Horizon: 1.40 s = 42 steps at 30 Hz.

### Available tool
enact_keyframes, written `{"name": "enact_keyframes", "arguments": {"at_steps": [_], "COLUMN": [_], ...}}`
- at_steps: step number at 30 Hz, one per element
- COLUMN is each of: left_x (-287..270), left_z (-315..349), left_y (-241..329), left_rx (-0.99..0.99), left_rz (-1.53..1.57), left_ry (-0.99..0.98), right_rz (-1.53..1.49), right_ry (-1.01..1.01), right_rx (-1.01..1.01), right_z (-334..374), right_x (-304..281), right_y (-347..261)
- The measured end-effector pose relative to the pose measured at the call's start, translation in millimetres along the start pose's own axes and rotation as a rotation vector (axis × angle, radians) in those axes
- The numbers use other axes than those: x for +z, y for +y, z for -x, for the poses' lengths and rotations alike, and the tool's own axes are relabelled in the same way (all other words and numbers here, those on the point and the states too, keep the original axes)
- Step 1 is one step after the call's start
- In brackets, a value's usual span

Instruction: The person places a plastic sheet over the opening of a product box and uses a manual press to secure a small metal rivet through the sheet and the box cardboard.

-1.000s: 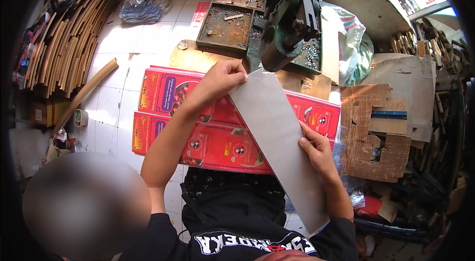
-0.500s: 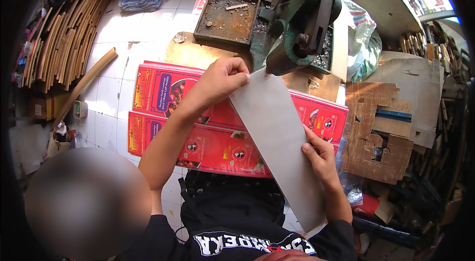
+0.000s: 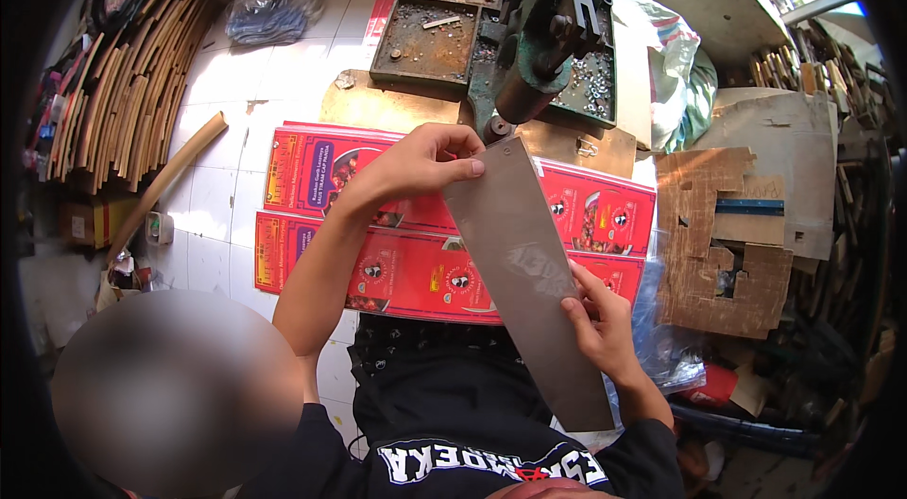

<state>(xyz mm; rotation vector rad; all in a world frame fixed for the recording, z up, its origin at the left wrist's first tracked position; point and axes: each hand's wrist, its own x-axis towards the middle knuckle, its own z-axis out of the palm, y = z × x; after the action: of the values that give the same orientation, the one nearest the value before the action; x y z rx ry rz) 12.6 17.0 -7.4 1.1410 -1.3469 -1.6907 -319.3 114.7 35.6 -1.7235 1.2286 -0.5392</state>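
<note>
A long, flat grey sheet slants from the green press toward my body. My left hand pinches its far left corner between thumb and fingers. On the sheet's right edge, nearer to me, my right hand grips with the thumb on top; its other fingertips are partly hidden below. A small round eyelet or hole shows at the far end. Just beyond that end are the lower die and head of the lever press. Red printed panels lie under the sheet and my left forearm.
Divided metal trays with small metal pieces flank the press. Cut cardboard and clear plastic lie at the right, a filled sack behind. Stacked boards and a curved tube are at left. A blurred round shape covers the lower left.
The sheet's far end has come out from under the press head, and its eyelet or hole now shows. Both hands keep their hold. Glare on the sheet has faded.
</note>
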Motion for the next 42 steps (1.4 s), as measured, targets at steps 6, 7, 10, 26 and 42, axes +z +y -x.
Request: {"name": "enact_keyframes", "arguments": {"at_steps": [6, 7, 10, 26, 42], "left_x": [-5, -2, 3, 20, -17], "left_z": [13, 11, 12, 39, 94], "left_y": [14, 17, 27, 57, 57], "left_rx": [0.397, 0.487, 0.635, 0.900, 0.581], "left_rz": [0.104, 0.121, 0.167, 0.324, -0.146], "left_ry": [-0.310, -0.327, -0.394, -0.487, -0.209], "right_rz": [0.177, 0.205, 0.256, 0.183, 0.073], "right_ry": [-0.111, -0.057, 0.142, 0.387, 0.219], "right_rx": [-0.415, -0.518, -0.710, -0.890, -0.674], "right_z": [40, 45, 51, 70, 51], "right_x": [16, 24, 49, 83, 72], "right_y": [-56, -58, -58, -66, -56]}}
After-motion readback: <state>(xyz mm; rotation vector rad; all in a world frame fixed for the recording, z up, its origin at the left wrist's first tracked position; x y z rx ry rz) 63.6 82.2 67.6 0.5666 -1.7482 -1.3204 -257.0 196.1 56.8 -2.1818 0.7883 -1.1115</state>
